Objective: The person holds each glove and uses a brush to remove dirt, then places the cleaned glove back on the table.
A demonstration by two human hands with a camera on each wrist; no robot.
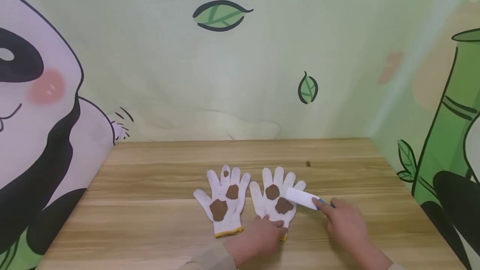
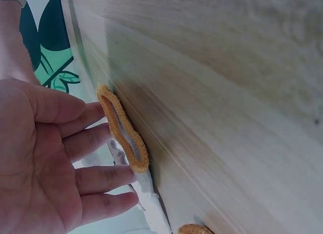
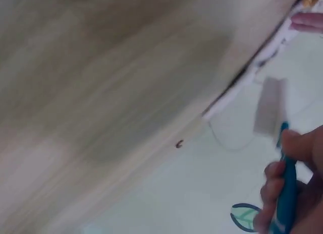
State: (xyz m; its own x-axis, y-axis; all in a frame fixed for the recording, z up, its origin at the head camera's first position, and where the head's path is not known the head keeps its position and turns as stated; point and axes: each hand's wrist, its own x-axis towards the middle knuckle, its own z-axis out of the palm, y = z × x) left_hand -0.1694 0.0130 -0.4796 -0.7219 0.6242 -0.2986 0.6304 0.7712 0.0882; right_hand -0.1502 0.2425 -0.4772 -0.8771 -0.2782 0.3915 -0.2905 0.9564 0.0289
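Two white knit gloves lie flat side by side on the wooden table, fingers pointing away. The left glove (image 1: 234,209) and the right glove (image 1: 268,205) both carry brown patches; their cuffs have orange-yellow edging. My left hand (image 1: 260,234) rests on the right glove's cuff (image 2: 136,156), its fingers fairly straight against the edge in the left wrist view. My right hand (image 1: 346,220) grips the blue handle of a tool with a white oblong head (image 1: 301,198). That head is over the right glove's outer side, beside the lower brown patch; contact is unclear.
A small brown bit (image 1: 308,163) lies on the wooden table (image 1: 150,170) beyond the right glove. A pale green backdrop (image 1: 150,53) with printed leaves, a panda and bamboo rises behind the table and along both sides.
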